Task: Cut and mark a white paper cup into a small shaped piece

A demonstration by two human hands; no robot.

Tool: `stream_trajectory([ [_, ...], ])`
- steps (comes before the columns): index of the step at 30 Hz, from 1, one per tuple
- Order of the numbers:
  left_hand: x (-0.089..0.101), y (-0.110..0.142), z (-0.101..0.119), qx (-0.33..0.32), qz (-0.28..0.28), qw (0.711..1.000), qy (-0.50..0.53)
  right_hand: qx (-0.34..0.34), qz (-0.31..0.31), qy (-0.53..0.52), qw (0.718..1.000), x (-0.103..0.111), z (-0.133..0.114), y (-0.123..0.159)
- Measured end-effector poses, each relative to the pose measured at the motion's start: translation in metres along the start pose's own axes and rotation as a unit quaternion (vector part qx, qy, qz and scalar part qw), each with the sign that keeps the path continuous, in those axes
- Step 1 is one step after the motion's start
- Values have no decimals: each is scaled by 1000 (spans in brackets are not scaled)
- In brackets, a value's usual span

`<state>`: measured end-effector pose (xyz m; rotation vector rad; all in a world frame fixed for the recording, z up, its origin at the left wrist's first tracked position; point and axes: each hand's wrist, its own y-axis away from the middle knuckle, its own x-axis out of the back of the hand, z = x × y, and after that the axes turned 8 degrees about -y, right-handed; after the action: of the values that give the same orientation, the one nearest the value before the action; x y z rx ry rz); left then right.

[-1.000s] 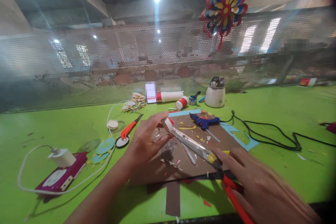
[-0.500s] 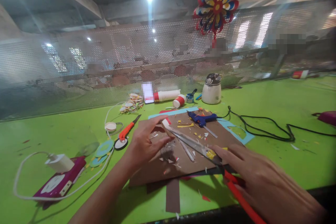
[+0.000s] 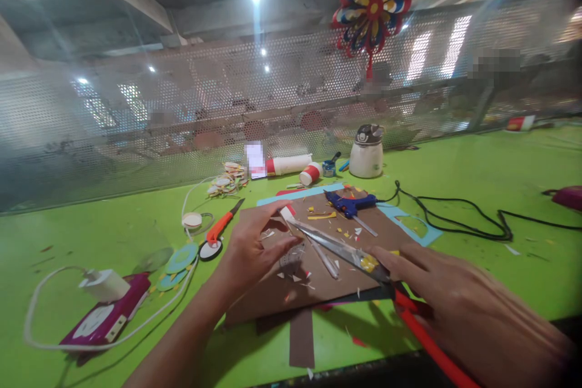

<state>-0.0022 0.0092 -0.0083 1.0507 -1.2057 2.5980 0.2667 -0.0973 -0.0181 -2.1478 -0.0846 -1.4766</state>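
My left hand (image 3: 248, 245) pinches a small red-and-white piece of paper (image 3: 288, 213) between thumb and fingers, above the brown board (image 3: 254, 300). My right hand (image 3: 450, 297) is wrapped around the red handles of a pair of scissors (image 3: 336, 244). The scissor blades point left, and their tips meet the lower edge of the paper piece. Whether the blades are fully closed, I cannot tell. Below the blades, a clear glue stick (image 3: 325, 259) lies on the board among red, white and yellow paper scraps.
A blue glue gun (image 3: 350, 203) rests on the board, its black cord running right. To the left lie an orange-handled knife (image 3: 219, 227), teal discs (image 3: 182, 257) and a purple power strip (image 3: 107, 315) with a white charger. Paper cups (image 3: 291, 165) and a white-and-black container (image 3: 366, 154) stand behind.
My right hand and the scissors have shifted slightly right and down. The left hand keeps its pinch on the paper piece at nearly the same spot.
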Motion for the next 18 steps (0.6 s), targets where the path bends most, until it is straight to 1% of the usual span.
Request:
stream_trajectory([
  [5,-3,0,1,17,7,1000,20,-8,-5,-1,1000,1,-2,-2],
  [10,-7,-1,1,25,20,998,55,-14,5,7,1000,0,-3,-2],
  [14,-6,-1,3,31,20,996,84,-19,7,-4,1000,3,-2,-4],
  [16,-3,-1,5,28,10,996,81,-11,-12,-18,1000,9,0,-7],
  [18,1,-2,8,16,-11,997,68,-7,-4,-24,1000,17,3,-12],
])
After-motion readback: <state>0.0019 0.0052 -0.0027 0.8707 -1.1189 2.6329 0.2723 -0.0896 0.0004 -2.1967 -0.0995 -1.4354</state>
